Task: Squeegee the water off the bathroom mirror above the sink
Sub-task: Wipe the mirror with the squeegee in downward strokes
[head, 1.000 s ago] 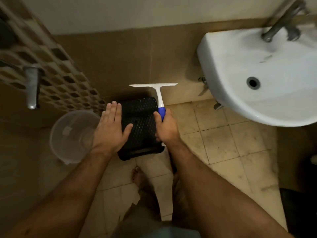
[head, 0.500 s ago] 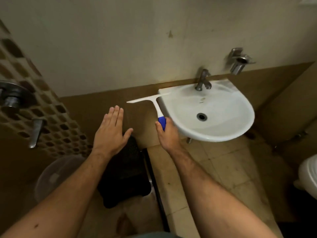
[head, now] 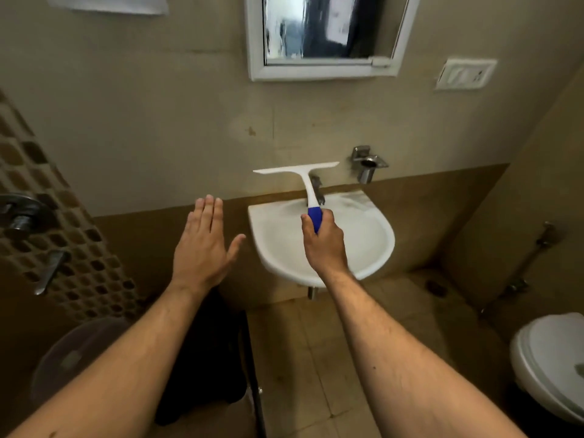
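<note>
Your right hand [head: 324, 240] is wrapped round the blue grip of the squeegee [head: 305, 181], knuckles toward you, thumb on the left side of the handle, forearm reaching straight out from the lower right. The tool stands nearly upright over the sink [head: 373, 245], its white neck leaning a little left, the blade level and crossing in front of the tap [head: 317, 188] on the wall side. The blade is well below the mirror [head: 328, 26] and not touching it; the mirror hangs high on the wall above the sink, white-framed, its glass streaked and misty on the left half. Your left hand [head: 205, 245] is out flat, holding nothing, fingers straight and pressed together, pointing up and away, thumb splayed to the right, palm facing away from you; it hovers left of the sink, apart from its rim. Both forearms are bare and stretched forward. A chrome holder [head: 368, 165] sits on the wall right of the tap, a switch plate [head: 466, 74] higher up, a toilet [head: 550, 365] at the lower right, a clear bucket [head: 72, 358] at the lower left.
</note>
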Available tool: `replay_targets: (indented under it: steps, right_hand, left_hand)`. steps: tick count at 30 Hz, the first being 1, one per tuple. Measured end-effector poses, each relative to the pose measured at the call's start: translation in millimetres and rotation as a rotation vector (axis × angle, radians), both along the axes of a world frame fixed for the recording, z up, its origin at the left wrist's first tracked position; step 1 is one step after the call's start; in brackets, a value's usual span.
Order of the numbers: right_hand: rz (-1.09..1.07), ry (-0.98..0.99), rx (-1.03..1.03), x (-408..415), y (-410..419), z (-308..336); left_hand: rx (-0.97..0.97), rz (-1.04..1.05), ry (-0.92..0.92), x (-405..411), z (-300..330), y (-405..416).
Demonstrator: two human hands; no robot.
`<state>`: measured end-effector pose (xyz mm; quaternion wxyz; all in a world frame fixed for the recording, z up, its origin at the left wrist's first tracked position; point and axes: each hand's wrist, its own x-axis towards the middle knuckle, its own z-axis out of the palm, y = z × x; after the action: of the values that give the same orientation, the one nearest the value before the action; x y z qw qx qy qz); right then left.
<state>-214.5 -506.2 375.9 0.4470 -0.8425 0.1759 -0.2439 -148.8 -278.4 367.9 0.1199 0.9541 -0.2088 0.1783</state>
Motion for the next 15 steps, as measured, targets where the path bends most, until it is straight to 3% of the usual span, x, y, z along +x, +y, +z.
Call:
replay_targets:
  steps: [10,15]
  right_hand:
    - [-0.112,-0.24,-0.096,48.6,-55.2,99.8]
    - [-0.057,-0.346,-0.11,84.3,-68.6,129.1]
  left_hand:
    - [-0.086,-0.059,-0.211,59.8,119.4,-55.2]
    - [-0.145,-0.054,-0.302,96.7,154.6,-72.8]
